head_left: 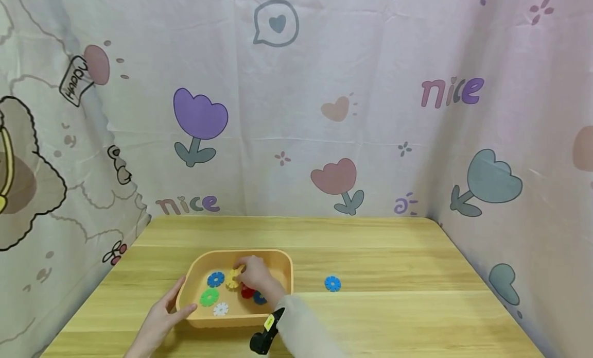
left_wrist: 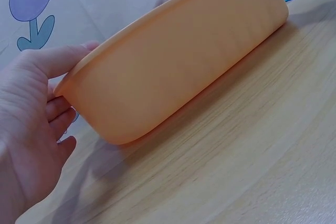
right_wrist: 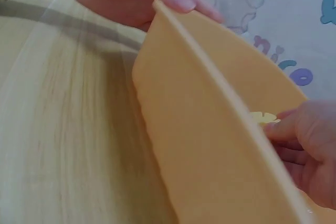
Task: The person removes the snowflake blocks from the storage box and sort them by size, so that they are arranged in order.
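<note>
An orange plastic basket [head_left: 233,321] stands on the wooden table, with notched plastic discs inside. My left hand [head_left: 159,314] holds its left end, thumb over the rim and fingers outside below it, as the left wrist view shows. Inside the basket, my right hand [head_left: 257,274] pinches a yellow notched disc [right_wrist: 264,117] between thumb and fingers. Around that hand lie a blue disc [head_left: 215,279], a green disc [head_left: 209,297], a white disc [head_left: 221,309], a red disc [head_left: 247,292] and a darker blue disc [head_left: 259,298]. The forearm partly covers the last two.
One blue notched disc [head_left: 332,284] lies on the table [head_left: 407,317] to the right of the basket. Behind and beside the table hangs a pale printed curtain [head_left: 287,100]. A black wrist camera [head_left: 266,335] is strapped to the right wrist by the basket's front rim.
</note>
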Demonstrator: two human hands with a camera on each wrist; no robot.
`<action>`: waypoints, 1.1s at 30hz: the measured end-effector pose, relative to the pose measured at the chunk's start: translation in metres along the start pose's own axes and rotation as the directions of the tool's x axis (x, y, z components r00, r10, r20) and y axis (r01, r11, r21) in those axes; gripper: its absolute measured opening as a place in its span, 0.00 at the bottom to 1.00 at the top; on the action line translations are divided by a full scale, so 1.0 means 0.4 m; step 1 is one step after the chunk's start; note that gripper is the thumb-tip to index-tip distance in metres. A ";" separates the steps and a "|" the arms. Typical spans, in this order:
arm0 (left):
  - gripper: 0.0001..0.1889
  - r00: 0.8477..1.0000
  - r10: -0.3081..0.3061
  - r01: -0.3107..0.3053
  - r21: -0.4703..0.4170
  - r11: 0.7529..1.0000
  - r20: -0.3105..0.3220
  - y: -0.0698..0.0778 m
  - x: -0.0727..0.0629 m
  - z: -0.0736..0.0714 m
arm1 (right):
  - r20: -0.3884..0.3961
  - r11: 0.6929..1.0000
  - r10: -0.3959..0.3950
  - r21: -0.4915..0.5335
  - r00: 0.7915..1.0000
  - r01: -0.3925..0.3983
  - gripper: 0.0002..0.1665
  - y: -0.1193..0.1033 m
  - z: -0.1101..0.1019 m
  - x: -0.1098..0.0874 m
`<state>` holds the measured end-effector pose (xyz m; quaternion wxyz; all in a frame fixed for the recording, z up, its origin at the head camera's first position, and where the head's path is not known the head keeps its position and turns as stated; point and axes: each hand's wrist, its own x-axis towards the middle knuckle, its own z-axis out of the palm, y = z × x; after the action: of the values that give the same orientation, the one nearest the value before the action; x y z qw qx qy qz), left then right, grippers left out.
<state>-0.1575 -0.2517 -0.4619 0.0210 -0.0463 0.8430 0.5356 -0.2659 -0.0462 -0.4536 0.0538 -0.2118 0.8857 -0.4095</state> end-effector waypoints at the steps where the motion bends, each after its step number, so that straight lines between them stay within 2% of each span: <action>1: 0.45 1.000 0.004 -0.004 0.004 1.000 -0.001 -0.001 0.001 0.000 | 0.001 0.999 -0.004 0.040 1.000 0.004 0.12 0.000 -0.005 -0.001; 5: 0.45 1.000 0.010 -0.010 0.021 1.000 -0.009 -0.004 0.001 -0.002 | 0.024 0.978 -0.024 0.208 0.999 0.019 0.13 -0.004 -0.029 -0.004; 10: 0.45 1.000 0.010 -0.010 0.017 1.000 -0.009 -0.003 -0.002 -0.003 | 0.041 0.941 -0.037 0.338 0.998 0.021 0.14 -0.005 -0.072 -0.010; 16: 0.45 1.000 0.015 -0.015 -0.007 1.000 -0.005 -0.003 -0.003 -0.001 | 0.024 0.914 -0.042 0.406 0.999 0.029 0.14 0.009 -0.138 -0.022; 20: 0.45 1.000 0.024 -0.024 -0.006 1.000 -0.006 -0.005 -0.001 0.000 | 0.010 0.884 -0.032 0.466 0.999 0.024 0.16 0.025 -0.195 -0.040; 27: 0.45 0.999 0.033 -0.033 0.008 0.999 -0.007 -0.007 0.001 0.001 | -0.002 0.849 -0.023 0.529 1.000 0.021 0.18 0.097 -0.292 -0.089; 33: 0.45 0.999 0.039 -0.039 0.028 0.999 -0.009 -0.011 0.002 -0.001 | -0.041 0.876 0.012 0.482 0.999 0.009 0.20 0.185 -0.360 -0.141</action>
<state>-0.1578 -0.2538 -0.4657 0.0069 -0.0321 0.8511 0.5240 -0.2779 0.1211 -0.4185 0.0863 -0.1822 0.7571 -0.6214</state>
